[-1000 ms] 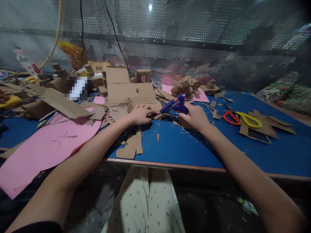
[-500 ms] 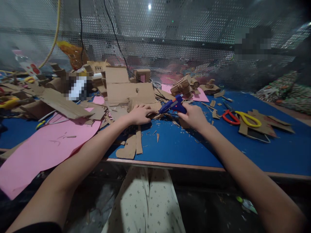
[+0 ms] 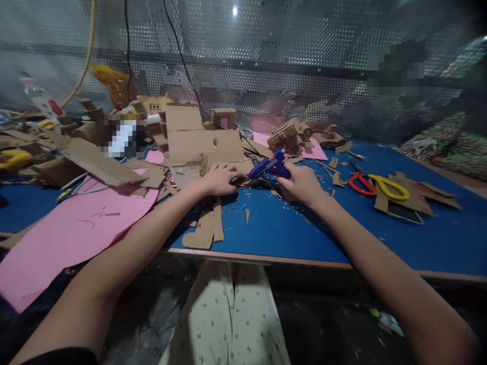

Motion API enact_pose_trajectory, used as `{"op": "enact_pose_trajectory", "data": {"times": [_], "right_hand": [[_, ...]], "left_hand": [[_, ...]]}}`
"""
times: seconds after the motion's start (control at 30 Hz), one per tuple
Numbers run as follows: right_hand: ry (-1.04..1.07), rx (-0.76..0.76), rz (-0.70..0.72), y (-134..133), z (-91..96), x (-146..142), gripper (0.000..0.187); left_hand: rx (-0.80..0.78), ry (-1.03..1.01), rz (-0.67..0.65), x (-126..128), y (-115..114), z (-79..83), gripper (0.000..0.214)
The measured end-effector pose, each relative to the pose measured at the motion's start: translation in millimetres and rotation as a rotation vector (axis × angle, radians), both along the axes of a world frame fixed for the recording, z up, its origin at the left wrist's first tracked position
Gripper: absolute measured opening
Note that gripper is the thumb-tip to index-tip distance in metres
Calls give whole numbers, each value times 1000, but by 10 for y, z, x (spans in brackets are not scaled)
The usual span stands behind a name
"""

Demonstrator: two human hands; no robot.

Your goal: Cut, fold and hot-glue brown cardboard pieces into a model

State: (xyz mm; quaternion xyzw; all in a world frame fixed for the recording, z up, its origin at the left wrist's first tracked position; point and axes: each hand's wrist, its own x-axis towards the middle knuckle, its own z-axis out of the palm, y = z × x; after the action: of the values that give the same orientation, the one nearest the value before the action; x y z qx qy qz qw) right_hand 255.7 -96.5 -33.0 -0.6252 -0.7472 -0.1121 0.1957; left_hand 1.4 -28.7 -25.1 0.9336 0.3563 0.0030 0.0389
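Your right grip point(image 3: 302, 183) has drawn the blue glue gun point(image 3: 271, 165) a touch closer to your left grip point(image 3: 219, 180) over the last second. The shift is slight: the nozzle now sits just beside your left fingertips, low over the scraps at the edge of the corrugated cardboard point(image 3: 213, 147). Your right grip is closed around the gun's handle and a small red light shows on its body. Your left grip has not moved. It lies open and flat, palm down, pressing on the near edge of that cardboard and clasping nothing. Judged from this, the nozzle is being brought to the spot your left grip pins down, so the work looks to be at the gluing point and not at cutting. The red and yellow scissors point(image 3: 376, 186) lie untouched, well out past your right grip on the blue tabletop point(image 3: 289, 228).

As for containers, the only one you can make out is a small cardboard box point(image 3: 223, 118) beyond your left grip, by the mesh wall. Its front shows pink, but you cannot tell whether anything is inside
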Motion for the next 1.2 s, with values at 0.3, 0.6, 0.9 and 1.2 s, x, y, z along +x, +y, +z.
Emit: {"op": "enact_pose_trajectory", "data": {"times": [0.3,0.6,0.9,1.2], "right_hand": [[-21,-49,-43,-18,29,-72,32],[-11,-58,-37,-3,20,-85,32],[-44,-57,-52,-6,12,-41,33],[-58,-34,-47,-32,45,21,34]], "left_hand": [[11,28,1,4,-3,6,61],[14,40,1,9,-17,18,62],[15,32,8,4,-15,2,62],[4,17,1,3,-35,9,63]]}}
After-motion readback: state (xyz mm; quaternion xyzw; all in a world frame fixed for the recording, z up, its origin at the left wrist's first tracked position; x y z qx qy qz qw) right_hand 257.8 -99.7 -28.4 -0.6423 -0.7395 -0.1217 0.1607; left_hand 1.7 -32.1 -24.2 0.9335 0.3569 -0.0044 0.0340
